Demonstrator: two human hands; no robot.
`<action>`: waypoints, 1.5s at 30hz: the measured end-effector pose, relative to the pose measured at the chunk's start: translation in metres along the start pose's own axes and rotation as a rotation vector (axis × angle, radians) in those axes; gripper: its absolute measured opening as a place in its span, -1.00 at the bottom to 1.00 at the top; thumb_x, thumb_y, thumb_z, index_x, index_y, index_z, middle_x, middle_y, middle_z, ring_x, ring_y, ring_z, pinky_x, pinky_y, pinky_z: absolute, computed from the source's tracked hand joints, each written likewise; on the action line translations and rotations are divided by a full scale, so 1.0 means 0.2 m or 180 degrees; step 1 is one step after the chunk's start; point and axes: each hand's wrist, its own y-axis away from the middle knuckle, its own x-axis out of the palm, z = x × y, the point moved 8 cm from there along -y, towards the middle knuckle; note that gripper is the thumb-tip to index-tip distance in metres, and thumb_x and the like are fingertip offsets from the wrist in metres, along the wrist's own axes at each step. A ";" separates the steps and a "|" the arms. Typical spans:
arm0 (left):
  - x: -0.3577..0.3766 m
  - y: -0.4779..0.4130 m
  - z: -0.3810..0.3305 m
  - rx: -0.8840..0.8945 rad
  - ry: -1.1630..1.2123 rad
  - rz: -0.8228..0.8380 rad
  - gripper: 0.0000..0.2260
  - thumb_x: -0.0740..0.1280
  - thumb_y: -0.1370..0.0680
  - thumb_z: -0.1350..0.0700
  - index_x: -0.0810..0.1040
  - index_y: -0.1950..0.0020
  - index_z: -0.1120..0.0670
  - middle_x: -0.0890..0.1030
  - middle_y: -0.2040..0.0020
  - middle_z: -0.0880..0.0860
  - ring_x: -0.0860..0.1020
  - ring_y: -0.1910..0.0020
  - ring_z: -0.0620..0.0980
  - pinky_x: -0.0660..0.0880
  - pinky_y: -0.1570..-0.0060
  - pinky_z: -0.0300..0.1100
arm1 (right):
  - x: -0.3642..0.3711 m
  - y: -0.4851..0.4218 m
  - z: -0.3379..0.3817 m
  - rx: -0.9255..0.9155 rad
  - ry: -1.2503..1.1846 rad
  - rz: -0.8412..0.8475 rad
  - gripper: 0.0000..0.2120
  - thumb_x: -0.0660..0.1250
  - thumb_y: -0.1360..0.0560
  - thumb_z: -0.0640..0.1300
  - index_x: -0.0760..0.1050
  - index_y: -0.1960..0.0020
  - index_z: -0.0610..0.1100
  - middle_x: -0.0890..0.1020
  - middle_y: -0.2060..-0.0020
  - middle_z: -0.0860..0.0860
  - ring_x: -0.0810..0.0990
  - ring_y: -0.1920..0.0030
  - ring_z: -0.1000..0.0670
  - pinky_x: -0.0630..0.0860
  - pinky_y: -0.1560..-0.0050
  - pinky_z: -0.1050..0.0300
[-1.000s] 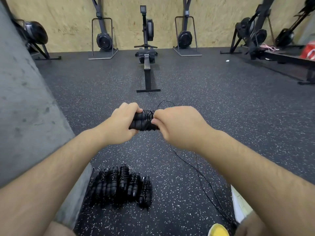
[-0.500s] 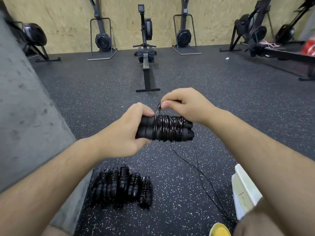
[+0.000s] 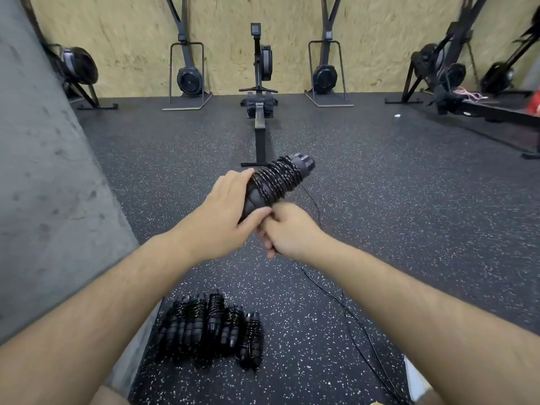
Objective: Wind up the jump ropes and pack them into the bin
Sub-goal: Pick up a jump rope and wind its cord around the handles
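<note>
Black jump rope (image 3: 274, 182) half-wound round handles (tilted); wound bundles (image 3: 210, 325) on floor.

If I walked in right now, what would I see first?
Right in the middle, the left hand grips black jump rope handles wrapped in cord, while the right hand just below holds the loose cord that trails across the floor. Near the bottom lies a pile of wound-up ropes, and a rowing machine stands by the far wall.
</note>
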 end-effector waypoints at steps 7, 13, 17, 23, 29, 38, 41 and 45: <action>0.01 0.02 0.11 -0.0680 0.0285 -0.0143 -0.36 0.21 -0.67 -0.04 0.03 -0.62 0.21 0.26 -0.47 0.13 0.23 -0.48 0.06 0.14 -0.42 -0.19 | -0.02 0.05 0.10 -0.0520 0.0551 -0.0896 -0.84 0.27 -0.53 -0.08 0.48 0.12 -0.18 0.57 0.35 -0.05 0.44 0.39 -0.03 0.50 0.30 0.02; -0.03 0.02 0.10 -0.0754 0.0856 -0.0228 -0.38 0.12 -0.70 -0.08 -0.17 -0.66 -0.11 0.25 -0.39 -0.10 0.26 -0.35 -0.24 0.23 -0.29 -0.19 | -0.09 0.15 0.23 -0.1257 0.0123 -0.1497 -0.83 0.39 -0.50 -0.17 0.50 -0.06 -0.01 0.56 0.25 0.10 0.49 0.27 0.11 0.52 0.16 0.17; -0.05 0.03 0.07 -0.0597 0.1318 -0.0330 -0.48 0.08 -0.73 -0.03 -0.06 -0.62 -0.32 0.31 -0.41 -0.12 0.30 -0.34 -0.29 0.28 -0.36 -0.18 | -0.10 0.17 0.27 -0.1611 0.0087 -0.1490 -0.73 0.40 -0.53 -0.18 0.50 -0.21 -0.06 0.57 0.19 0.06 0.53 0.20 0.06 0.49 0.13 0.27; -0.07 0.04 0.04 -0.0519 0.1844 -0.0449 -0.58 0.07 -0.74 0.02 0.20 -0.53 -0.41 0.46 -0.43 -0.09 0.52 -0.11 -0.09 0.55 -0.08 -0.04 | -0.12 0.18 0.35 -0.2091 0.0626 -0.1366 -0.56 0.35 -0.61 -0.05 0.39 -0.43 -0.15 0.41 0.09 0.23 0.45 0.08 0.25 0.34 -0.02 0.43; -0.09 0.02 0.07 -0.0847 0.2901 -0.0712 -0.65 0.10 -0.74 0.03 0.36 -0.44 -0.36 0.56 -0.30 0.08 0.56 0.12 0.11 0.60 0.22 0.16 | -0.19 0.19 0.41 -0.2429 0.0757 -0.1461 -0.46 0.39 -0.57 -0.02 0.38 -0.48 -0.19 0.34 -0.17 -0.02 0.41 0.06 0.17 0.46 -0.11 0.25; -0.04 0.01 0.04 -0.1215 0.4095 -0.0641 -0.66 0.06 -0.74 0.05 0.38 -0.46 -0.26 0.66 -0.19 0.08 0.56 0.16 0.07 0.46 0.31 -0.09 | -0.26 0.22 0.44 -0.2396 0.0627 -0.1204 -0.39 0.31 -0.62 -0.22 0.14 -0.59 -0.07 0.65 -0.02 0.08 0.60 0.01 0.06 0.52 -0.13 0.16; -0.02 0.01 0.02 -0.1273 0.4258 -0.0584 -0.67 0.06 -0.74 0.04 0.40 -0.44 -0.28 0.66 -0.15 0.11 0.57 0.18 0.08 0.45 0.32 -0.09 | -0.27 0.25 0.46 -0.2500 0.0617 -0.1281 -0.45 0.24 -0.62 -0.29 0.17 -0.53 0.01 0.65 -0.03 0.06 0.61 0.04 0.09 0.46 -0.01 0.39; 0.00 0.00 -0.01 -0.1290 0.4411 -0.0567 -0.67 0.05 -0.74 0.03 0.40 -0.43 -0.28 0.66 -0.12 0.13 0.57 0.22 0.07 0.43 0.34 -0.10 | -0.27 0.25 0.46 -0.2522 0.0449 -0.1342 -0.65 0.25 -0.62 -0.29 0.36 -0.37 -0.07 0.64 -0.07 -0.02 0.64 -0.01 0.02 0.56 -0.07 0.17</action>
